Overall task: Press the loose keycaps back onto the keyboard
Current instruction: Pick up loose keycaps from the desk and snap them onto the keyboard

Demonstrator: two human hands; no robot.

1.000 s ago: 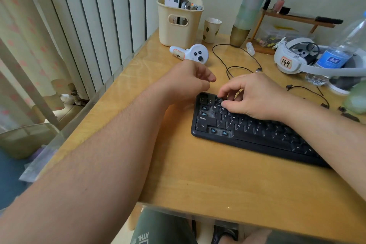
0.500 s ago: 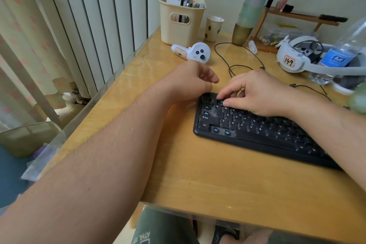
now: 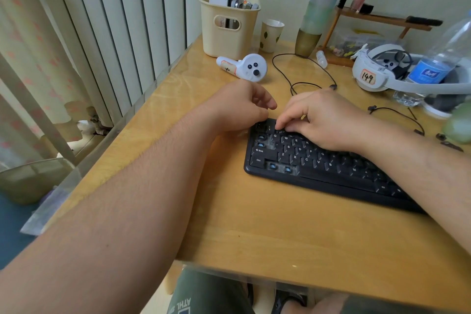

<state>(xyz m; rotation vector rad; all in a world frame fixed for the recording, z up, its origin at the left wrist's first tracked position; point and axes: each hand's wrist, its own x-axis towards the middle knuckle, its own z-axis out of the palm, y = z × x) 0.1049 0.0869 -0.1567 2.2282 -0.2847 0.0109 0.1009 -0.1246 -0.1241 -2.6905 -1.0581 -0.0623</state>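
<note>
My right hand [image 3: 328, 120] presses flat fingers on the keyboard [image 3: 318, 160] top row; left hand [image 3: 237, 107], loosely curled, holds nothing visible. Risk: off-centre pressure tilts a keycap; 4 bare switches [image 3: 272, 166] below remain.

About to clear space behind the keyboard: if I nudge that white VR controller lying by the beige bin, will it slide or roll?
The white VR controller lies on its side with a rounded head and tapered handle, so it would probably pivot or rock rather than slide straight. The desk looks glossy, so it may skid easily. It looks like hard plastic, likely stiff and light.
</note>
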